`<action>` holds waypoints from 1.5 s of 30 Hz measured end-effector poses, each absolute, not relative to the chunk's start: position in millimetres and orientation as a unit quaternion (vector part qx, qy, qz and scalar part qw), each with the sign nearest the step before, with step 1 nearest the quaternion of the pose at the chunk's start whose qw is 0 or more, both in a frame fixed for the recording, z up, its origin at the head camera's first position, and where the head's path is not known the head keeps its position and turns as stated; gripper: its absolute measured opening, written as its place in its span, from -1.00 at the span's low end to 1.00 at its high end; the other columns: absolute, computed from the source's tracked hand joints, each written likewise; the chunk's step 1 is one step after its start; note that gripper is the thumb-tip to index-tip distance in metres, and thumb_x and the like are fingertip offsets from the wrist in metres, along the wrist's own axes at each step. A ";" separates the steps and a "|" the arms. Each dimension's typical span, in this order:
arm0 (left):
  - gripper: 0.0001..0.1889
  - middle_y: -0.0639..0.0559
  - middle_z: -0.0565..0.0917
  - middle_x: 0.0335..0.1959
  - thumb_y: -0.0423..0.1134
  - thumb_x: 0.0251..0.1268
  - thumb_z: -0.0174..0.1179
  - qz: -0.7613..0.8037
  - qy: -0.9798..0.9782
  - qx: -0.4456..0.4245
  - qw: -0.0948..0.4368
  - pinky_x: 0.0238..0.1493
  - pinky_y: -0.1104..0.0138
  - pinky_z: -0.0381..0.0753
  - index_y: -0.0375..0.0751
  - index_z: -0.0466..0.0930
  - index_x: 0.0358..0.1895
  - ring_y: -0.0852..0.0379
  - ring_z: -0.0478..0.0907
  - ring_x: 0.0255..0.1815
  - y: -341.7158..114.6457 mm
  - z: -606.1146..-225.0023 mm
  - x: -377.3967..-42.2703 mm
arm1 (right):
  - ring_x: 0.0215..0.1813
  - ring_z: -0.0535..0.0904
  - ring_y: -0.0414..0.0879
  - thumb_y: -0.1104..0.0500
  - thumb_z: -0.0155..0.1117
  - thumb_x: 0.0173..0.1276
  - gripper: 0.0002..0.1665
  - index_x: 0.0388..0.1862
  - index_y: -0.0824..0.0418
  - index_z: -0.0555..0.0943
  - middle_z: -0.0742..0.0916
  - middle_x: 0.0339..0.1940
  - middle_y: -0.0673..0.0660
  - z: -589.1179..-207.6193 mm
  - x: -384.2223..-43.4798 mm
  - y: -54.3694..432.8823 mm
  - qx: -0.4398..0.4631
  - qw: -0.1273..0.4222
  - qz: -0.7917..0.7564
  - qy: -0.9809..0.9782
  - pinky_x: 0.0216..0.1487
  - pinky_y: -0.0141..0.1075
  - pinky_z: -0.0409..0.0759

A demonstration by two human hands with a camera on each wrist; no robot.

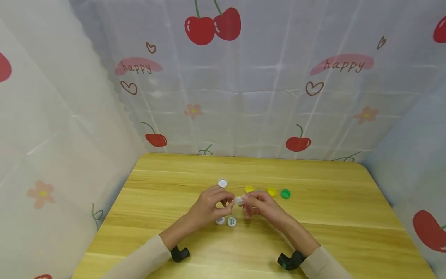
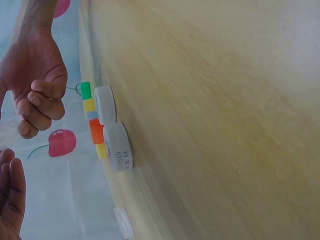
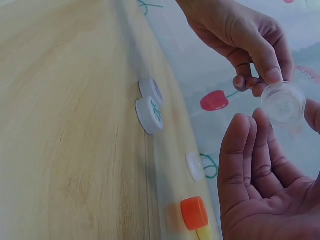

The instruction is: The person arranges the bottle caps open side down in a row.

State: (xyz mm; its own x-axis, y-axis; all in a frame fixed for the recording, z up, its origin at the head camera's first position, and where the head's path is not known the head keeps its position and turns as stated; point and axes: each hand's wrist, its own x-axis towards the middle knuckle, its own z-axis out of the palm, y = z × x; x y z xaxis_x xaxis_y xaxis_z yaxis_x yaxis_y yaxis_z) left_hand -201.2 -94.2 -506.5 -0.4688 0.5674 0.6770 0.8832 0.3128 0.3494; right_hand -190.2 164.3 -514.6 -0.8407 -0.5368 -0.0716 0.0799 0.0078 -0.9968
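A small clear plastic cap (image 1: pixel 238 200) with a ribbed rim is held up above the table between both hands. My left hand (image 1: pixel 211 204) pinches its edge between thumb and fingertips, plain in the right wrist view, where the clear cap (image 3: pixel 283 102) faces the camera. From the other side my right hand (image 1: pixel 263 206) grips the cap at its rim with thumb and fingers. Two white caps, one with dark writing (image 1: pixel 220 220) and one with green writing (image 1: pixel 231 221), lie on the table below the hands.
Beyond the hands lie a white round cap (image 1: pixel 222 183), a yellow cap (image 1: pixel 249 189), another yellow cap (image 1: pixel 271 192) and a green cap (image 1: pixel 285 193). An orange cap (image 3: pixel 194 213) shows in the right wrist view. Printed curtains (image 1: pixel 237 97) surround the wooden table (image 1: pixel 331 205).
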 end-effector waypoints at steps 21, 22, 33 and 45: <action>-0.79 0.25 0.78 -0.14 -0.02 0.51 0.39 -0.514 -0.799 -0.311 0.000 -0.10 0.35 0.75 0.22 0.79 0.11 0.30 0.68 -0.15 -89.3 -504.4 -193.5 | -0.26 0.70 -0.17 0.30 0.51 0.40 -0.81 -0.08 0.08 0.74 0.79 -0.24 -0.01 -519.0 -178.7 161.4 -0.248 -0.070 -0.587 0.768 -0.13 -0.29 0.77; -0.79 0.24 0.79 -0.14 -0.02 0.50 0.40 -0.519 -0.797 -0.309 -0.007 -0.10 0.34 0.75 0.23 0.79 0.11 0.28 0.68 -0.15 -89.7 -504.2 -193.7 | -0.25 0.71 -0.18 0.33 0.53 0.36 -0.75 -0.06 0.07 0.74 0.80 -0.23 0.01 -519.8 -178.6 161.3 -0.264 -0.088 -0.578 0.767 -0.12 -0.28 0.78; -0.73 0.15 0.77 -0.01 -0.09 0.46 0.45 -0.530 -0.780 -0.331 -0.036 -0.07 0.33 0.75 0.20 0.76 0.16 0.22 0.68 -0.13 -94.6 -502.8 -196.3 | -0.19 0.73 -0.23 0.38 0.59 0.27 -0.61 0.01 0.06 0.75 0.83 -0.18 0.02 -527.3 -181.2 161.9 -0.327 -0.143 -0.543 0.760 -0.14 -0.22 0.80; -0.69 0.21 0.73 0.09 0.00 0.38 0.49 -0.497 -0.798 -0.336 -0.055 0.02 0.23 0.76 0.24 0.77 0.14 0.16 0.64 -0.02 -96.0 -505.4 -194.5 | -0.15 0.70 -0.17 0.25 0.65 0.30 -0.64 0.02 -0.02 0.77 0.80 -0.12 -0.06 -526.7 -175.3 170.9 -0.343 -0.124 -0.493 0.790 -0.11 -0.28 0.78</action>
